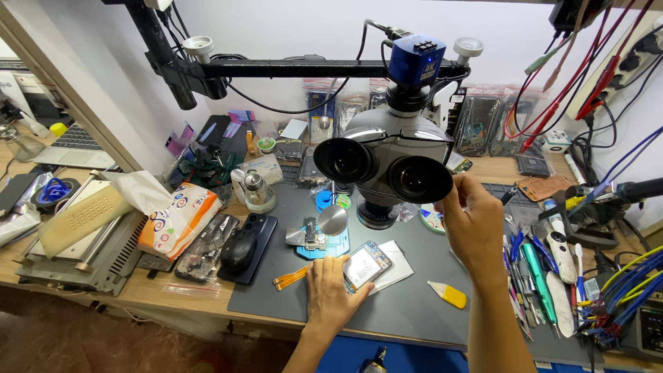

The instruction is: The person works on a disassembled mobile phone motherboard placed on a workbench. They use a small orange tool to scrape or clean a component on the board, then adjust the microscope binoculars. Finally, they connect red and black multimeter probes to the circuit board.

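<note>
My left hand (330,291) rests on the grey work mat (407,304), fingers touching the near edge of a small opened phone part (367,264) that lies on a white cloth. An orange flex ribbon (290,278) lies just left of that hand. My right hand (473,228) is raised and grips the right side of the grey microscope head (387,162), beside its right eyepiece. A blue camera (413,61) sits on top of the microscope, hung from a black boom arm (276,68).
A black mouse (238,250) lies on a dark phone at left, beside a tissue pack (176,220). A yellow pry tool (449,295) lies on the mat. Screwdrivers and tweezers (542,276) crowd the right, with cables (621,290) and parts bags behind.
</note>
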